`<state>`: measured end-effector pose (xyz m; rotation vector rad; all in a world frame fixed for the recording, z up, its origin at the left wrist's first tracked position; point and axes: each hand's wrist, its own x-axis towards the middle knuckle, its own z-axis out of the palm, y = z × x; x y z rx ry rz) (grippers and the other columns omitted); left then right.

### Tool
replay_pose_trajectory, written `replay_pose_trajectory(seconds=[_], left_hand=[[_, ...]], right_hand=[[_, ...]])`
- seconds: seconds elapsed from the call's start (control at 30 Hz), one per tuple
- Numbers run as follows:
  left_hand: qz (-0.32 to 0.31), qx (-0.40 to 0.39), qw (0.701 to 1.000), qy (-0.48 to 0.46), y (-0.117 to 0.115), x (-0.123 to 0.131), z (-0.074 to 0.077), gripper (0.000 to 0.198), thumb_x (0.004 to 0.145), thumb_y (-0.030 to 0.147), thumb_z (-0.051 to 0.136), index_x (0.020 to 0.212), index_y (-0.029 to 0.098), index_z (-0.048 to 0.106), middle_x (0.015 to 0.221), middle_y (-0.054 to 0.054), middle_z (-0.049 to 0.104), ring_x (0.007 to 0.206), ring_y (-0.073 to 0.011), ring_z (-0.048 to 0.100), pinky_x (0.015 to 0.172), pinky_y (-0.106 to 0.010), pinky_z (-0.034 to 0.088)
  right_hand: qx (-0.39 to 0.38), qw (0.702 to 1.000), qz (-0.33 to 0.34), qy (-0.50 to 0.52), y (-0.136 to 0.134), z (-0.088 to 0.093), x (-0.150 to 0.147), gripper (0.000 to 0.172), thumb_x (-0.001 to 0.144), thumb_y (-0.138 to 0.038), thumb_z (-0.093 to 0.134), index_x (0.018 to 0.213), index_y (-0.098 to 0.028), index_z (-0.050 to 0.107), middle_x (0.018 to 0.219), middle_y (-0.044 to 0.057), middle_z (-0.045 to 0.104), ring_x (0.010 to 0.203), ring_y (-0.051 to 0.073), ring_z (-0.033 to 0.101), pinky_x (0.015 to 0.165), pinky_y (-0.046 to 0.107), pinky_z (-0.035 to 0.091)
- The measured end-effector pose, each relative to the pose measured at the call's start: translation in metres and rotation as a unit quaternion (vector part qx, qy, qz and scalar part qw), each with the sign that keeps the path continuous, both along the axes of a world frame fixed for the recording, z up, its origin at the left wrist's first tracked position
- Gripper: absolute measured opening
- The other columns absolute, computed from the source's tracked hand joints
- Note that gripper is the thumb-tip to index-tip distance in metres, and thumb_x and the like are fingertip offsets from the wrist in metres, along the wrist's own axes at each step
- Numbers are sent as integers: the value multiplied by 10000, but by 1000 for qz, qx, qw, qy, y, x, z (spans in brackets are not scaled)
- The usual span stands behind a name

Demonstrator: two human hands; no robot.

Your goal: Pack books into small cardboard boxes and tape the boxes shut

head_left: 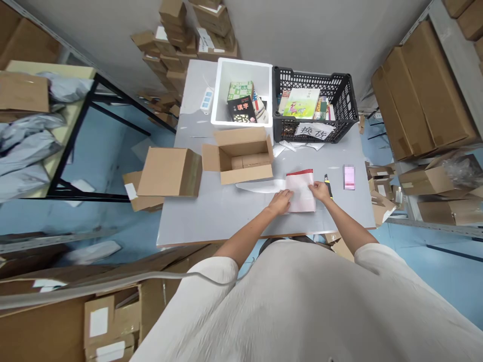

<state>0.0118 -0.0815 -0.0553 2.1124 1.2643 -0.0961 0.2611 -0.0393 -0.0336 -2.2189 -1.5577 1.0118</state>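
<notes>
both hands press on a flat pink packet [301,193] with a red top band. the left hand [281,201] lies palm down, fingers spread, on its lower left corner. the right hand [320,191] has its fingers curled at the right edge, and i cannot tell whether they pinch or only press. the packet lies flat on the grey table [211,211], near the front edge, partly over a white sheet [256,187] that sticks out at 9 o'clock.

just beside the right hand at 3 o'clock lies a black and yellow cutter [328,186], and further the same way a pink card [349,177]. at 11 o'clock stands an open cardboard box [241,156], flaps out. a closed carton [169,172] overhangs the table's left edge at 9 o'clock. at 12 o'clock, along the far edge, a white bin [241,90] and a black crate [315,103] stand side by side, both holding books. the crate carries a paper label.

the floor [105,146] is blue. shelves of brown cartons [426,90] rise at 2 o'clock. a black-framed table [75,115] with grey mailer bags [26,146] stands at 9 o'clock. more cartons [188,35] are stacked against the far wall.
</notes>
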Motion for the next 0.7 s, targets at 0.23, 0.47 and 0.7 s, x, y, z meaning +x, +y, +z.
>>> replay_pose_trajectory(seconds=[0.23,0.47,0.7], left_hand=[[-12,-59,998,28,-6,15,-21,703,1017,222,645,1708,237,519,1795,-193,483,1611,-403,530,1309,-547,457],[-3,-56,998,43,-7,24,-28,658,1038,209,611,1691,249,530,1804,-178,467,1611,-379,527,1311,-534,462],[12,-57,998,32,-10,34,-31,624,1060,212,581,1683,213,534,1847,-191,413,1642,-394,498,1328,-547,449]], right_hand=[[-39,998,46,-6,-6,-29,25,182,936,-424,677,917,-243,682,839,17,735,834,231,676,789,293,537],[-24,999,39,17,-31,-57,37,582,960,-313,640,1525,-173,615,1501,180,714,1240,306,741,1153,455,590],[-39,989,134,-42,-42,-64,33,498,1000,-232,566,1464,-131,714,1603,194,668,1500,307,615,1299,446,475]])
